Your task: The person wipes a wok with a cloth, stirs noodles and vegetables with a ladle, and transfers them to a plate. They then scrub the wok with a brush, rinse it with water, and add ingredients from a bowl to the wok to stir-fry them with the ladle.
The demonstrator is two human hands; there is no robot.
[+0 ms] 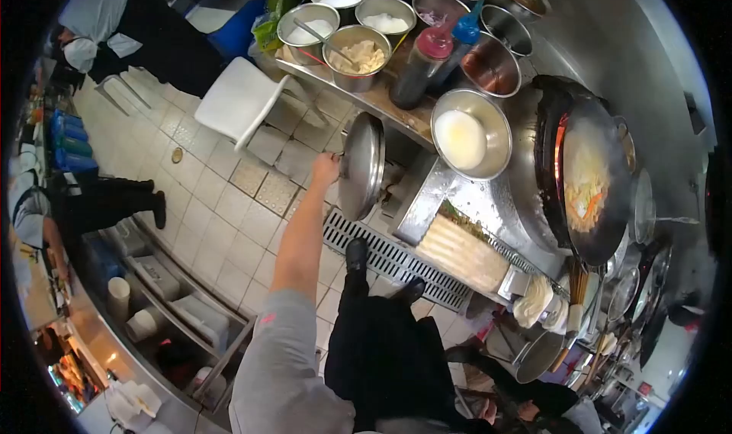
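My left arm reaches forward, and my left hand (326,169) is closed on the handle of a round metal lid (364,167). The lid is tilted up on its edge, in the air over the floor beside the counter. To its right, a steel bowl (496,159) of pale liquid stands on the counter. Farther right, a big dark wok (602,239) holds steaming food (587,194) with pale and orange pieces. My right hand is out of view.
Sauce bottles (412,72) and several metal pots (358,75) line the counter. A white chair (236,102) stands on the tiled floor. A floor grate (396,258) lies near my feet. Other people (114,197) stand at left and at bottom right (534,403).
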